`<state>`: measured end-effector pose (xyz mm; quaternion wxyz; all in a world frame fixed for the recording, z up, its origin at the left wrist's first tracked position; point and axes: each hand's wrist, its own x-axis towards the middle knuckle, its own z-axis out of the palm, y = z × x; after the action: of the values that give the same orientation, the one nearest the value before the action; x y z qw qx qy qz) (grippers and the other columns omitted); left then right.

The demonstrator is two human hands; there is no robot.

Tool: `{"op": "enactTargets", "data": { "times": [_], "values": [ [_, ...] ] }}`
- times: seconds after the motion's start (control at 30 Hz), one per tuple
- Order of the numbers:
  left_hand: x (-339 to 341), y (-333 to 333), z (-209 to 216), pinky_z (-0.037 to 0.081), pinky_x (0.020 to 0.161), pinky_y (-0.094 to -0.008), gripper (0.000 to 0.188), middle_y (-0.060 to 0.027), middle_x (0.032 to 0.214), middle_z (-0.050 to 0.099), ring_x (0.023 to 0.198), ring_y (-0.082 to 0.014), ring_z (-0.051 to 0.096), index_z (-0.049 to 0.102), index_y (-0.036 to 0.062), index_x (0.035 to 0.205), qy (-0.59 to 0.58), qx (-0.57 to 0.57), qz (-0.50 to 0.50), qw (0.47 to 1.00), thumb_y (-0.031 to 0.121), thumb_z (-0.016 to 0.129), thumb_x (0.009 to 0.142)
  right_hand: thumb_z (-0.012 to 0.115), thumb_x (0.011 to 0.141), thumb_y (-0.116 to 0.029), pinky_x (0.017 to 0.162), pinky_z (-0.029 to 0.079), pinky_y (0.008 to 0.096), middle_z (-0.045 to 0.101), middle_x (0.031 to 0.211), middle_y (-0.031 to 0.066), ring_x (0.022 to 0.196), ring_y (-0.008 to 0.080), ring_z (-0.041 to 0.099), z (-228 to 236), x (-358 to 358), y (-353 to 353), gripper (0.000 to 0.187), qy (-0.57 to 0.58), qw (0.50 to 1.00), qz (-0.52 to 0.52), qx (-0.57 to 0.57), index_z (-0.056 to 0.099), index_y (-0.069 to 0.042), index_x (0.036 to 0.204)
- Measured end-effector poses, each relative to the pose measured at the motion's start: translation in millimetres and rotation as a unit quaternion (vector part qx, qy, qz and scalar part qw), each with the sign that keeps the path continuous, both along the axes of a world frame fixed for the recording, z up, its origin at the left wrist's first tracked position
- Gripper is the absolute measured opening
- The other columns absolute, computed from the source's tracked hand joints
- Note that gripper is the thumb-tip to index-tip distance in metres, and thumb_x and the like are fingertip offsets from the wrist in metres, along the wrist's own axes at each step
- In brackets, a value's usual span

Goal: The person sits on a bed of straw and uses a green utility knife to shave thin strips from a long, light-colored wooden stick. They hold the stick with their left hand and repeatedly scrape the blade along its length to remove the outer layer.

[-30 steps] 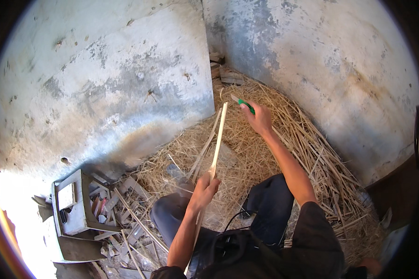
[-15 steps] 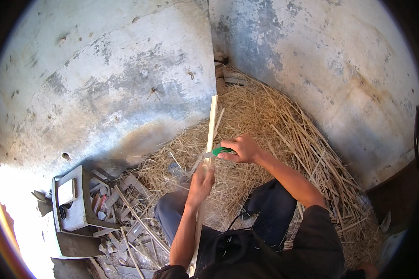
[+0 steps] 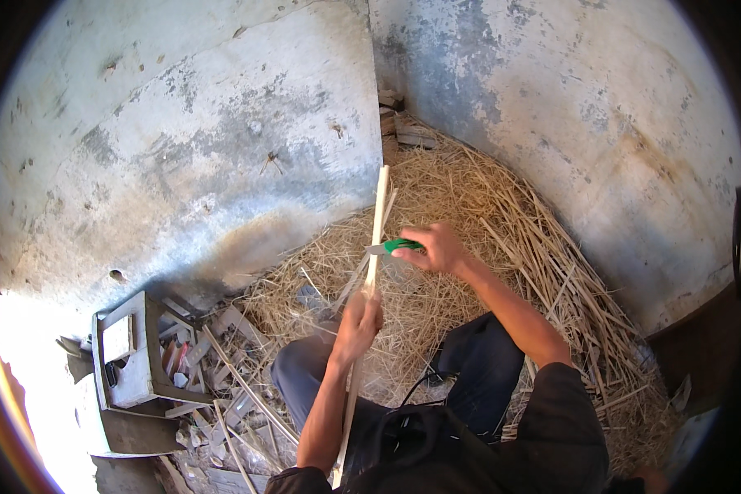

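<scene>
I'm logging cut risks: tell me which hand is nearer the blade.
Right: the right hand grips the handle beside the blade; the left hand holds the strip, lower in view.

Green knife (image 3: 402,244) moved (slightly) up the strip (image 3: 379,214).

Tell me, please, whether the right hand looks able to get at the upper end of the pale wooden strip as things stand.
Probably yes: nothing visible lies between the right hand and the upper end of the pale wooden strip, though the green-handled knife in its grip may hinder grasping it.
</scene>
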<state>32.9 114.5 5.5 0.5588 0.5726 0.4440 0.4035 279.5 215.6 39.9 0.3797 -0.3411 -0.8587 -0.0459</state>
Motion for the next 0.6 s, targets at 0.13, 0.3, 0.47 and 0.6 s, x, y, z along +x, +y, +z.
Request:
{"op": "enactTargets", "data": {
  "times": [0.13, 0.3, 0.47, 0.6],
  "values": [
    [-1.1, -2.6, -7.9, 0.041, 0.057, -0.031, 0.041, -0.0007, 0.067, 0.049, 0.061, -0.0104, 0.046, 0.049, 0.0054, 0.087, 0.039, 0.017, -0.002, 0.999, 0.034, 0.048, 0.116, 0.064, 0.101, -0.061, 0.043, 0.042, 0.0348, 0.066, 0.062, 0.0035, 0.044, 0.0179, 0.058, -6.2, 16.2, 11.3, 0.051, -0.012, 0.996, -0.052, -0.074, 0.073, -0.013, 0.086],
    [-1.2, -4.4, -5.7, 0.041, 0.057, -0.031, 0.044, -0.0008, 0.066, 0.048, 0.061, -0.0108, 0.046, 0.049, 0.005, 0.085, 0.052, 0.001, -0.029, 0.998, 0.036, 0.048, 0.116, 0.055, 0.105, -0.065, 0.039, 0.036, 0.0314, 0.059, 0.057, -0.0011, 0.042, 0.0129, 0.05, -7.8, 37.4, 29.9, 0.058, 0.029, 0.995, -0.088, -0.045, 0.075, -0.013, 0.089],
    [5.1, -14.8, -10.2, 0.041, 0.057, -0.0307, 0.044, -0.0002, 0.067, 0.048, 0.061, -0.0107, 0.045, 0.049, 0.0055, 0.084, 0.042, -0.027, -0.068, 0.996, 0.036, 0.049, 0.116, 0.048, 0.107, -0.067, 0.039, 0.032, 0.0285, 0.048, 0.053, -0.0046, 0.042, 0.0089, 0.042, -10.7, 90.7, 65.0, 0.065, 0.135, 0.958, -0.236, -0.095, 0.075, -0.009, 0.093],
    [-3.2, -9.6, -13.3, 0.041, 0.057, -0.0306, 0.043, 0.0003, 0.066, 0.048, 0.06, -0.0102, 0.044, 0.05, 0.0054, 0.085, 0.034, -0.002, -0.051, 0.998, 0.036, 0.051, 0.115, 0.046, 0.108, -0.067, 0.039, 0.031, 0.0298, 0.048, 0.053, -0.004, 0.042, 0.0096, 0.04, -14.2, 101.9, 53.9, 0.067, 0.158, 0.937, -0.296, -0.102, 0.075, -0.008, 0.092]
  ]
}}
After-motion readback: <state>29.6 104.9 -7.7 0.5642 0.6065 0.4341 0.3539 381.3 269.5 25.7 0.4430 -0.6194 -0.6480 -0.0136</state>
